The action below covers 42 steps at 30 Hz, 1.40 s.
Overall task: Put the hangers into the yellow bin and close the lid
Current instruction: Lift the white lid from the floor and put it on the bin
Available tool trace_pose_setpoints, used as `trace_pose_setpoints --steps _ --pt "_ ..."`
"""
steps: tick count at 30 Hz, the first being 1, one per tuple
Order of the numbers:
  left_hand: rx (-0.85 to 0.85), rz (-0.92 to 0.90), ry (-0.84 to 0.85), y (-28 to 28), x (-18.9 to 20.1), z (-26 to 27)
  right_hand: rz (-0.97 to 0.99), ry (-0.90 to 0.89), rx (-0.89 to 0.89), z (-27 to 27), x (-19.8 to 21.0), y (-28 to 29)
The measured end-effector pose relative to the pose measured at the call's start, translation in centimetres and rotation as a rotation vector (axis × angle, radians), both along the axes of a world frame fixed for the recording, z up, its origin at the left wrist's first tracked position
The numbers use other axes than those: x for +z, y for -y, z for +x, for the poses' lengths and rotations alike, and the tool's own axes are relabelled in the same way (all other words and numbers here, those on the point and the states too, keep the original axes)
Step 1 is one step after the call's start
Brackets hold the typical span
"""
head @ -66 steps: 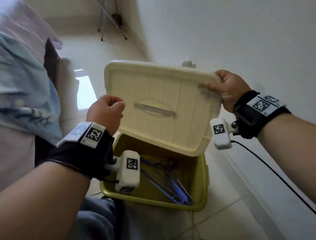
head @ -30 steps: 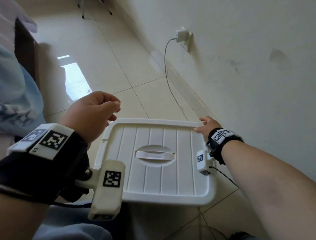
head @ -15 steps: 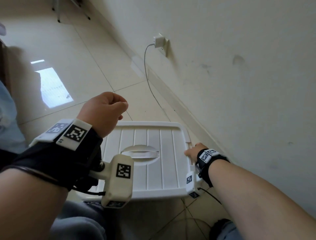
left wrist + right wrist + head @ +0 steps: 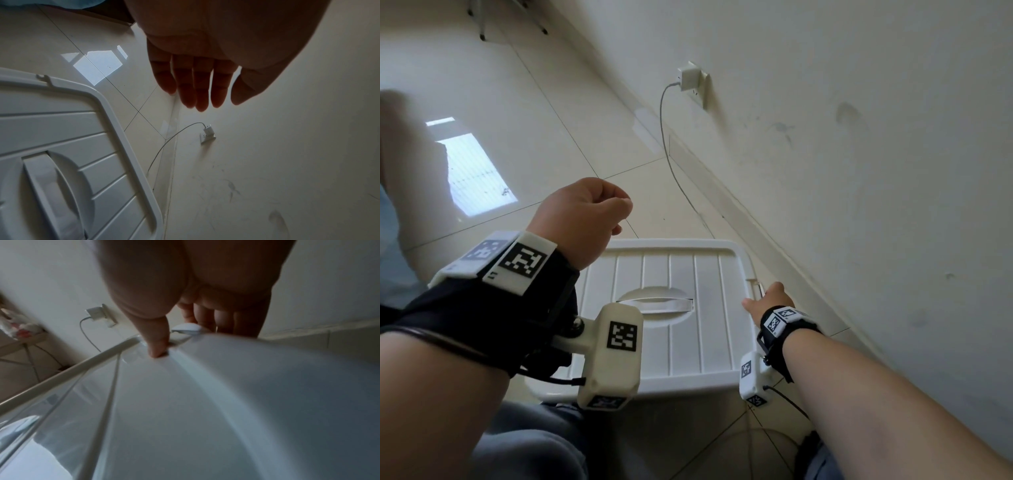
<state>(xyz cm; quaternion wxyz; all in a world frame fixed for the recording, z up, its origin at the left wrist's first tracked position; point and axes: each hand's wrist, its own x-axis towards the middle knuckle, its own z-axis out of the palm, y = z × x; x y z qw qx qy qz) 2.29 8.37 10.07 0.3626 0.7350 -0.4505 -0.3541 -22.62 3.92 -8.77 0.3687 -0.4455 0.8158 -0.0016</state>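
The white lid (image 4: 681, 274) lies flat on the bin and hides the yellow body and the hangers. Its recessed handle (image 4: 657, 303) faces up. My right hand (image 4: 767, 301) grips the lid's right edge at the latch (image 4: 186, 328). In the right wrist view, the thumb (image 4: 158, 344) presses on top and the fingers curl over the rim. My left hand (image 4: 582, 219) hovers above the lid's far left corner and holds nothing. The left wrist view shows its fingers (image 4: 197, 84) hanging loose over the floor beside the lid (image 4: 61, 129).
A wall (image 4: 859, 171) runs close along the bin's right side. A charger (image 4: 690, 80) is plugged into it and its cable (image 4: 671, 164) trails down to the tiled floor (image 4: 551, 120). My knees (image 4: 534, 442) are just in front of the bin.
The lid has swung down from upright to flat on the bin. My right hand followed it down and slid along the right edge to the latch. The left hand stayed raised and empty.
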Motion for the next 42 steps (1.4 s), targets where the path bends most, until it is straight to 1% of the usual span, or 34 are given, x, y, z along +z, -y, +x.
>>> trace_pose_setpoints --steps 4,7,9,15,18,20,23,28,33,35,38,42 --pt "0.003 -0.004 -0.017 -0.1 0.0 0.2 -0.058 -0.121 0.146 0.5 -0.1 0.1" --pt "0.008 -0.006 -0.023 -0.2 0.1 0.6 -0.093 -0.199 0.205 0.8 -0.6 0.4" --pt "0.011 -0.011 -0.025 -0.3 0.1 1.0 -0.108 -0.221 0.200 0.9 -0.6 0.7" --pt "0.023 -0.034 -0.019 -0.8 -0.3 2.6 -0.121 -0.295 0.111 1.4 -0.3 1.5" --pt "0.038 -0.049 -0.016 -1.0 -0.5 3.8 -0.144 -0.363 0.151 3.0 0.6 2.0" --pt "0.059 -0.057 -0.026 -1.1 -0.6 4.7 -0.202 -0.376 0.250 4.8 1.1 2.2" --pt "0.083 -0.064 -0.037 -1.6 -0.6 5.9 -0.281 -0.261 0.426 9.0 1.5 2.0" --pt "0.107 -0.044 -0.033 -2.9 -0.7 8.2 -0.313 -0.051 0.738 17.3 1.8 0.5" --pt "0.170 -0.027 -0.029 -4.2 -0.9 10.7 -0.295 0.008 1.136 24.8 1.8 -1.0" --pt "0.184 -0.029 -0.043 -4.5 -0.9 11.3 -0.282 -0.051 1.291 27.1 1.7 -1.4" --pt "0.199 -0.048 -0.066 -4.8 -0.9 12.1 -0.252 -0.216 1.525 29.8 1.5 -1.9" --pt "0.232 -0.054 -0.092 -5.3 -1.0 13.2 -0.091 -0.379 1.772 32.0 0.1 -2.7"
